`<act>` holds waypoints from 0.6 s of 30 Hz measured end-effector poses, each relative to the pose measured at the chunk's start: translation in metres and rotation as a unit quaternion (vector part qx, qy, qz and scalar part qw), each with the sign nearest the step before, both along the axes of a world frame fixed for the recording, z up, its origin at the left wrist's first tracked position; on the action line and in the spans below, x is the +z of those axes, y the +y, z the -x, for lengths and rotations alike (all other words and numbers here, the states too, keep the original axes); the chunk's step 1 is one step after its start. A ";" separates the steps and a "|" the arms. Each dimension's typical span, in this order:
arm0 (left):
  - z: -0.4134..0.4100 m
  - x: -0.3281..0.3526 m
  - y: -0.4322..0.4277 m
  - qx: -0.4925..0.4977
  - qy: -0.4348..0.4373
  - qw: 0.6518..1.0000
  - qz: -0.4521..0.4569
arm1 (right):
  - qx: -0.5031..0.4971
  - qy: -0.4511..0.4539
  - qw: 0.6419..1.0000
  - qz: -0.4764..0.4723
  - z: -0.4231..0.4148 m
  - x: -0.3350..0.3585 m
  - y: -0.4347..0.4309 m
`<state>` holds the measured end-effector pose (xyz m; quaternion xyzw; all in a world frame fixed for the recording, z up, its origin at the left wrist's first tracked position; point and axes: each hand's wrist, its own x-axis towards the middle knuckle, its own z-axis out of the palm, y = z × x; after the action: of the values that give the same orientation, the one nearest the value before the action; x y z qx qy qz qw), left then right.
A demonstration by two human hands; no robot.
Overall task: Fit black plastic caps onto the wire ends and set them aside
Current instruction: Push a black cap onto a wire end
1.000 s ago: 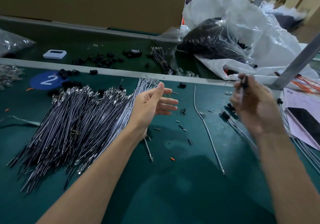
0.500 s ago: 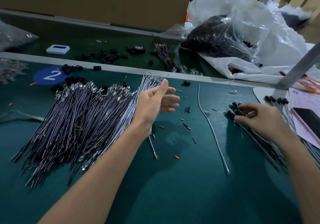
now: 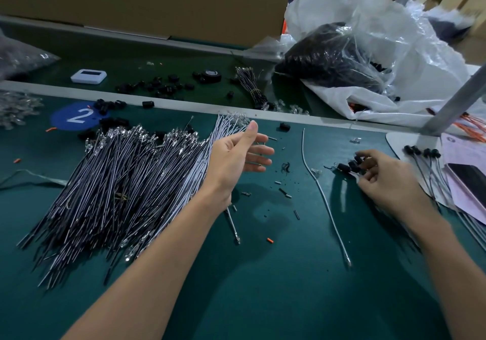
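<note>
My left forearm reached out from the lower left, lifted off the green mat (image 3: 263, 300). The left hand (image 3: 236, 155) was turned on edge, thumb uppermost and palm facing right. Its fingers were straight and slightly spread, holding nothing and touching nothing. It hung just beside the right flank of the pile of uncapped wires (image 3: 118, 189), which fanned across the left half of the mat.

My right forearm came in low from the lower right. The right hand (image 3: 386, 179) lay knuckles up, thumb and fingertips curled round the black heads of the capped wires (image 3: 342, 167) on the mat. Their shafts ran back under my palm, mostly hidden.

Between the hands lay a single wire (image 3: 330, 216), apart from both, with small scraps scattered near it. A broad stretch of mat spread between my forearms toward me. On the far side the mat ended at a grey rail (image 3: 184, 108), with loose black caps (image 3: 163, 87) strewn beyond it. To the right the space was hemmed in by a second row of finished wires (image 3: 420, 153), a phone (image 3: 470, 179) on papers, and a slanting metal post (image 3: 457, 103).
</note>
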<state>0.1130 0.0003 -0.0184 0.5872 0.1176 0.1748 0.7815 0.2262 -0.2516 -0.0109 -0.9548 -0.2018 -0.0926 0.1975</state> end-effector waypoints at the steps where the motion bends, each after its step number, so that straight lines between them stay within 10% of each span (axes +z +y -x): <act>1: 0.000 0.000 0.000 0.001 0.000 1.000 0.000 | 0.006 -0.016 1.000 0.010 -0.002 0.001 0.002; 18: -0.002 0.001 -0.001 0.095 0.000 0.995 0.003 | 0.075 -0.040 0.995 -0.048 0.018 0.017 0.064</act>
<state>0.1152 -0.0006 -0.0179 0.5713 0.1737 0.2477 0.7630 0.2085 -0.1880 0.0062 -0.9221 -0.2757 -0.1254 0.2410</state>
